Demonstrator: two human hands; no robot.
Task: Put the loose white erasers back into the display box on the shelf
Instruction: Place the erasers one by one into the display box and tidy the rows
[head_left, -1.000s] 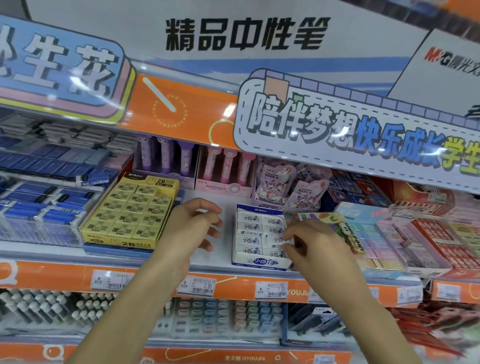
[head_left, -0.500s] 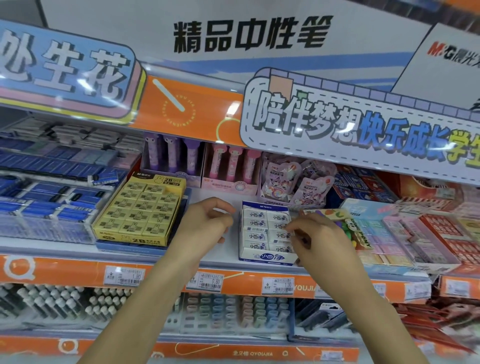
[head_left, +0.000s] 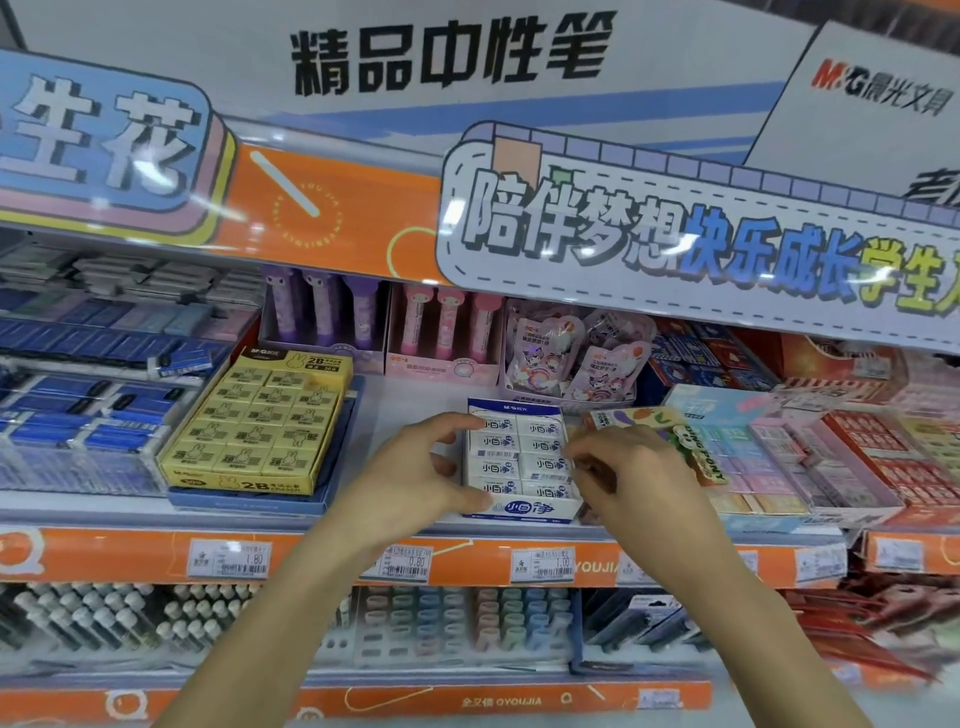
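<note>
Both hands flank the white-and-blue display box, which sits on the white shelf directly between them. The left hand presses against the box's left wall: its thumb lies along the lower front corner, and its upper fingers curl over the top left edge, so it grips the box itself. The right hand is at the box's right side with fingers bent inward, fingertips touching the right column of white erasers. Whether it pinches a single eraser or only rests on them cannot be told, since the fingertips are blurred.

The erasers lie packed in two columns inside the box, printed labels facing up, filling it from the back flap down to the front lip. No loose white eraser shows on the shelf around the hands.

To the left of the left hand, well apart from it, stands a yellow 2B eraser box. Just beyond the right hand's knuckles lies a colourful pack with cartoon lettering, and past that, trays of pastel erasers. Beyond the hands, at the back of the shelf, pink pen-shaped items stand upright in a box. Below both wrists, price tags run along the orange shelf edge.
</note>
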